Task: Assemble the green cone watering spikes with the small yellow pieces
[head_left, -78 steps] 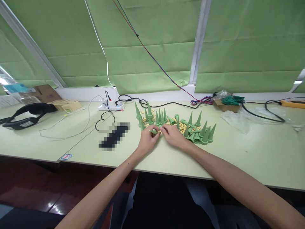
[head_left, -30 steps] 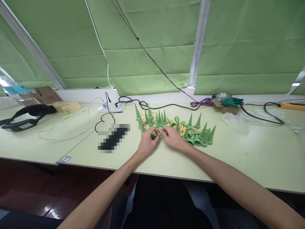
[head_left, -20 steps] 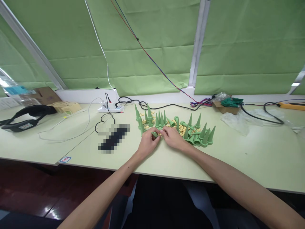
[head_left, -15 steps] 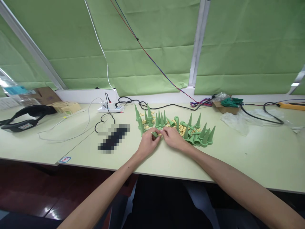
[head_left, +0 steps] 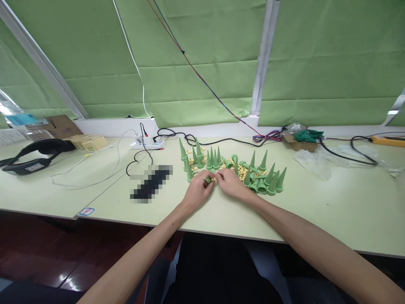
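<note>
My left hand [head_left: 198,189] is closed around a green plastic spike [head_left: 207,180], mostly hidden by the fingers. Close against it, my right hand [head_left: 230,181] pinches at a small yellow piece [head_left: 213,179] at the end of that spike; the fingertips of both hands nearly meet. Behind and left of the hands, several green cone-shaped spikes [head_left: 199,154] stand upright with yellow pieces among them. To the right, more green spikes [head_left: 272,182] stand or lie beside a heap of small yellow plastic parts [head_left: 244,172].
A blurred-out dark object [head_left: 151,183] lies left of the hands. Further left are a black headset [head_left: 38,156] and a white cable. At the back are a power strip [head_left: 147,145], black cords and a small cardboard box [head_left: 299,142]. Clear plastic bags [head_left: 316,160] lie at right.
The held green spike has turned slightly and shows less between my left fingers. Both hands stay in nearly the same place; the other parts are unmoved.
</note>
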Motion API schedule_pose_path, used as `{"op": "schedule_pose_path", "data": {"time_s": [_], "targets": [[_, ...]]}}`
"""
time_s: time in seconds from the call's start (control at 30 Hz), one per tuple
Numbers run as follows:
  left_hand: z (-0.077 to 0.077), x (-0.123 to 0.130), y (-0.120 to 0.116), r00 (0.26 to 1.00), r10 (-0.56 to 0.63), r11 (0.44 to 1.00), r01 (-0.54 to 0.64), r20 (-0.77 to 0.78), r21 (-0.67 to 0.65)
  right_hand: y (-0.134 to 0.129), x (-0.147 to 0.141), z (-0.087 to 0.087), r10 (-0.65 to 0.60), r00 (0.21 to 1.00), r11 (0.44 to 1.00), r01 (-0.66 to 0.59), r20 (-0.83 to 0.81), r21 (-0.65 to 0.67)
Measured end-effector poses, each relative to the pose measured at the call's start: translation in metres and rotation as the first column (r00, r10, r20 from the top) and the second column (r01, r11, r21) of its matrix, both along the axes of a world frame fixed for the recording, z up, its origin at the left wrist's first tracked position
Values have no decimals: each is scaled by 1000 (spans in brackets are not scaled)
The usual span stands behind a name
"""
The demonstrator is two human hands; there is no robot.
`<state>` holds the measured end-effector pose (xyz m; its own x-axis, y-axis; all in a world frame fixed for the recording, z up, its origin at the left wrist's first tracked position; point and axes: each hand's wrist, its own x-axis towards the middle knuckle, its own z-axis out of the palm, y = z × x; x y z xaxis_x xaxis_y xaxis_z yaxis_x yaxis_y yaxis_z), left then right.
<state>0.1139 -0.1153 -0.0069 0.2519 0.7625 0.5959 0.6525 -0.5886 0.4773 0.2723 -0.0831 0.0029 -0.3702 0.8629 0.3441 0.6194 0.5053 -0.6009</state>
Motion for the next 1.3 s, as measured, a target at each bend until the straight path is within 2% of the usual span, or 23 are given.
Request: {"op": "schedule_pose_path", "data": {"time_s": [0.17, 0.43, 0.77, 1.3], "targets": [[-1, 0, 1, 1000, -6, 1000, 6, 17, 12, -1, -1, -1, -5, 999, 1000, 4, -38, -19], [0, 1, 1, 990, 4, 1000, -2, 140, -9, 0, -2, -8, 14, 991, 998, -6, -134, 57], [-1, -2, 2, 1000, -14, 986, 9, 27, 165, -1, -2, -9, 56, 990, 994, -42, -131, 102], [-1, -3, 3, 997, -46, 988, 36, 66, 148, -1, -1, -11, 50, 996, 992, -41, -77, 121]]}}
